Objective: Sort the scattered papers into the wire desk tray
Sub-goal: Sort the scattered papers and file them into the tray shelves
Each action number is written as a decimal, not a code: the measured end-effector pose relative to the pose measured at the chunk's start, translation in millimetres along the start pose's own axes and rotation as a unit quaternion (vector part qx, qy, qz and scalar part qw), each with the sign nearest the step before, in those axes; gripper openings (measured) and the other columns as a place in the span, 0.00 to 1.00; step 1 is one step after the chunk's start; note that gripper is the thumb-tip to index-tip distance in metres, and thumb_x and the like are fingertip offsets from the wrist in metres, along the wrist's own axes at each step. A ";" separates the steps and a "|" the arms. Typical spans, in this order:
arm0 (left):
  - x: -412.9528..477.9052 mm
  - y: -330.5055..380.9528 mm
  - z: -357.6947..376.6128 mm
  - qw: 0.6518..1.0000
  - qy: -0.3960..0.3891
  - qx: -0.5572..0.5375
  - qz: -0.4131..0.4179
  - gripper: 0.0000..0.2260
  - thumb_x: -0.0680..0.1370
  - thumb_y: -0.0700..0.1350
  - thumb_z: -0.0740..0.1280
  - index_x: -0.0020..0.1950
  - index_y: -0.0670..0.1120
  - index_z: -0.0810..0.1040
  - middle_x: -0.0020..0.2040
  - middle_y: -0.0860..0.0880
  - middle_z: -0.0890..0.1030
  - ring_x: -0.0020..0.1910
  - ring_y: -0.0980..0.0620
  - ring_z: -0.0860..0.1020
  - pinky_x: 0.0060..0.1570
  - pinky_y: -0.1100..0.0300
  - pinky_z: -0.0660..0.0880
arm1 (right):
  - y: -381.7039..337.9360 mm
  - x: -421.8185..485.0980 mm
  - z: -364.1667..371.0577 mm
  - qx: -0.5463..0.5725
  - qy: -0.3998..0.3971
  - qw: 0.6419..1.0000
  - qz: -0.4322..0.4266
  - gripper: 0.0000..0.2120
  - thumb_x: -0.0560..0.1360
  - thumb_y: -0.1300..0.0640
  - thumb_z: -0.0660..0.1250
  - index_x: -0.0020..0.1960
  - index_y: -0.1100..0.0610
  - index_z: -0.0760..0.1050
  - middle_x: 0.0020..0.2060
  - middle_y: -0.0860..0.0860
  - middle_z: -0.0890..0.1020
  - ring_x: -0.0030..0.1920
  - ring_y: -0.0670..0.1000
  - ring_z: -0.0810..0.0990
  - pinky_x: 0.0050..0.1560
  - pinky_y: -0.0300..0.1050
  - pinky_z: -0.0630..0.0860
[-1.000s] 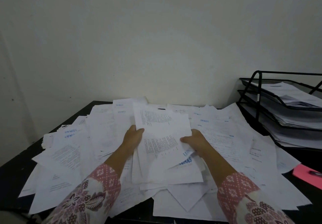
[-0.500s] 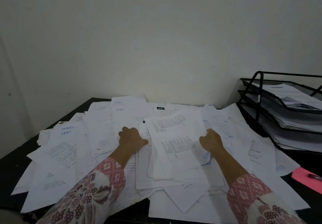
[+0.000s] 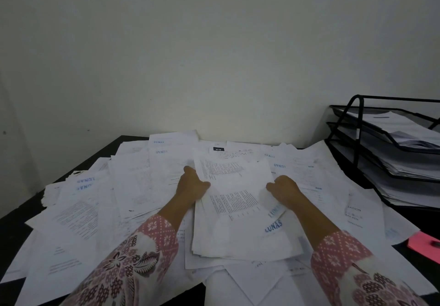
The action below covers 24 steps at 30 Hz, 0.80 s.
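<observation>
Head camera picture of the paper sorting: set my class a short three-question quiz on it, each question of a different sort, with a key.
1. True or false: both hands grip the same bundle of papers.
2. Where does the wire tray stand? A. at the left edge of the table B. at the right, by the wall C. on the floor
3. Fill in: the pink note lies at the table's ___ edge.

Key
1. True: the left hand and the right hand hold its two sides.
2. B
3. right
</observation>
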<state>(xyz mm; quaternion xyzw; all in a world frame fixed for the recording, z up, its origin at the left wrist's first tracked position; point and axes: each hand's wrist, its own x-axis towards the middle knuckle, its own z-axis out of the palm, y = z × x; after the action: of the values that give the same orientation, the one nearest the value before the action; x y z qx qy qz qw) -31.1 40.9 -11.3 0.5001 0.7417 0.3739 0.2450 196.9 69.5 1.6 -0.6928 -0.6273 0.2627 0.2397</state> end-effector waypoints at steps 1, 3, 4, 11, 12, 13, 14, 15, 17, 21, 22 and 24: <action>0.5 2.3 1.1 0.999 -0.008 -0.039 -0.001 0.22 0.74 0.42 0.70 0.61 0.38 0.61 0.62 0.40 0.74 0.60 0.43 0.74 0.51 0.56 0.74 | -1.9 3.1 0.6 0.001 0.000 1.000 0.003 0.15 0.77 0.60 0.60 0.33 0.58 0.63 0.31 0.51 0.68 0.31 0.46 0.67 0.29 0.38 0.61; 1.4 5.0 3.0 0.996 -0.021 -0.088 -0.006 0.24 0.74 0.40 0.70 0.64 0.37 0.61 0.63 0.40 0.72 0.61 0.43 0.73 0.50 0.59 0.71 | -4.2 8.1 1.5 0.008 0.000 1.000 0.008 0.15 0.78 0.58 0.59 0.33 0.57 0.63 0.32 0.50 0.68 0.32 0.46 0.67 0.29 0.37 0.61; 2.0 5.4 3.7 0.994 -0.026 -0.105 -0.004 0.25 0.75 0.39 0.70 0.66 0.37 0.61 0.64 0.41 0.72 0.62 0.43 0.72 0.50 0.60 0.71 | -4.4 10.2 1.7 0.014 -0.002 1.000 0.009 0.14 0.78 0.58 0.60 0.34 0.57 0.64 0.32 0.50 0.69 0.32 0.46 0.67 0.30 0.37 0.61; 12.7 9.0 -2.1 0.971 -0.034 -0.226 0.063 0.24 0.75 0.39 0.69 0.67 0.42 0.63 0.64 0.47 0.72 0.61 0.47 0.72 0.57 0.56 0.72 | -2.8 16.5 -6.3 0.129 -0.044 0.990 0.039 0.22 0.74 0.48 0.67 0.59 0.64 0.72 0.54 0.57 0.77 0.50 0.54 0.75 0.45 0.45 0.70; 11.8 12.1 -4.6 0.968 -0.033 -0.237 0.078 0.24 0.75 0.39 0.69 0.68 0.42 0.63 0.62 0.48 0.72 0.60 0.49 0.72 0.57 0.56 0.72 | -4.1 16.7 -9.3 0.151 -0.052 0.986 0.040 0.21 0.74 0.49 0.67 0.59 0.63 0.72 0.56 0.57 0.77 0.51 0.55 0.76 0.47 0.46 0.71; 11.0 15.9 -7.6 0.964 -0.029 -0.247 0.094 0.24 0.75 0.38 0.69 0.68 0.43 0.63 0.61 0.48 0.72 0.59 0.51 0.72 0.56 0.57 0.72 | -6.5 16.7 -12.8 0.175 -0.051 0.983 0.030 0.17 0.75 0.52 0.67 0.58 0.63 0.73 0.56 0.58 0.78 0.51 0.56 0.76 0.50 0.47 0.73; 9.9 20.3 -11.1 0.960 -0.027 -0.256 0.110 0.25 0.75 0.38 0.69 0.68 0.43 0.63 0.61 0.49 0.72 0.58 0.52 0.72 0.56 0.57 0.72 | -10.2 15.7 -16.8 0.198 -0.040 0.979 0.014 0.14 0.76 0.56 0.66 0.57 0.63 0.73 0.55 0.59 0.78 0.51 0.57 0.76 0.52 0.48 0.72; 9.7 25.2 -14.4 0.956 -0.023 -0.265 0.123 0.25 0.75 0.37 0.69 0.68 0.43 0.62 0.61 0.48 0.72 0.58 0.52 0.72 0.55 0.57 0.72 | -14.5 15.1 -20.8 0.222 -0.024 0.975 -0.005 0.11 0.76 0.59 0.65 0.57 0.62 0.73 0.55 0.59 0.78 0.51 0.57 0.75 0.52 0.48 0.71; 9.4 36.9 -20.8 0.952 -0.010 -0.270 0.145 0.26 0.74 0.36 0.69 0.68 0.42 0.62 0.61 0.49 0.72 0.57 0.52 0.72 0.55 0.58 0.72 | -24.1 14.6 -27.5 0.268 0.012 0.962 -0.041 0.13 0.77 0.63 0.63 0.61 0.63 0.71 0.56 0.57 0.76 0.53 0.55 0.73 0.53 0.47 0.70; 7.8 60.9 -30.3 0.948 0.053 -0.260 0.176 0.23 0.76 0.38 0.68 0.67 0.42 0.62 0.59 0.51 0.71 0.55 0.55 0.70 0.53 0.63 0.69 | -44.3 12.2 -39.1 0.297 0.084 0.946 -0.104 0.12 0.79 0.62 0.60 0.61 0.62 0.68 0.56 0.57 0.74 0.53 0.55 0.73 0.51 0.45 0.69; 7.6 66.2 -33.2 0.945 0.067 -0.266 0.176 0.21 0.77 0.39 0.67 0.67 0.42 0.62 0.59 0.51 0.71 0.55 0.55 0.71 0.53 0.62 0.69 | -48.0 11.6 -42.2 0.309 0.098 0.938 -0.121 0.11 0.79 0.63 0.60 0.60 0.61 0.67 0.55 0.57 0.75 0.53 0.55 0.73 0.50 0.45 0.70; 9.1 72.7 -37.8 0.939 0.091 -0.286 0.167 0.19 0.79 0.41 0.64 0.68 0.42 0.62 0.63 0.49 0.72 0.58 0.51 0.72 0.56 0.58 0.71 | -53.7 8.2 -48.0 0.345 0.117 0.919 -0.152 0.11 0.78 0.64 0.60 0.60 0.60 0.68 0.54 0.56 0.75 0.52 0.54 0.74 0.49 0.45 0.71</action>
<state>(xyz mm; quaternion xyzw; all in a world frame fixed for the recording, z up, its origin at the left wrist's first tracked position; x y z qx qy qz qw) -21.9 53.6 69.7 0.4897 0.5282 0.6496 0.2432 189.5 82.8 72.5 -0.4893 -0.5631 0.3402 0.5726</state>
